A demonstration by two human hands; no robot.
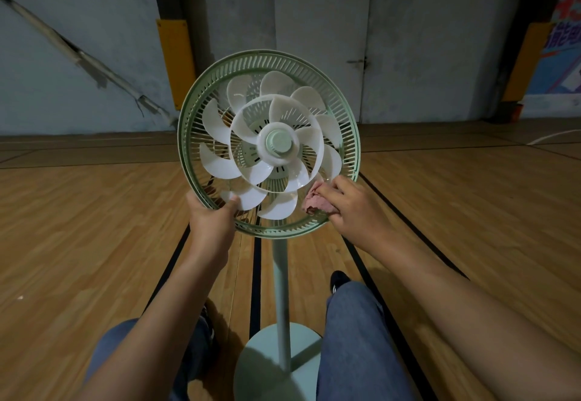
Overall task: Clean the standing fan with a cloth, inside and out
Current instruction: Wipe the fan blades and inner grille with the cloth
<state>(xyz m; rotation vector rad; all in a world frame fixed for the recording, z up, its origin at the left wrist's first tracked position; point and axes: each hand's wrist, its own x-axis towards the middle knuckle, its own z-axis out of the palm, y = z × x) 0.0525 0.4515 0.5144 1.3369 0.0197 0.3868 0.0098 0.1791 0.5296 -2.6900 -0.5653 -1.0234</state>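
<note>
Left hand reaches up, its grip curled over the lower-left rim of the pale green plastic standing fan with white blades, while the right hand presses a crumpled pink cloth, pinched in its grip, against the lower-right rim.

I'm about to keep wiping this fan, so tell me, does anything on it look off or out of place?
The fan has no front grille: the white blades are bare, which fits cleaning inside. The left hand grips the rim, the right hand holds the cloth. Nothing looks broken.
</note>
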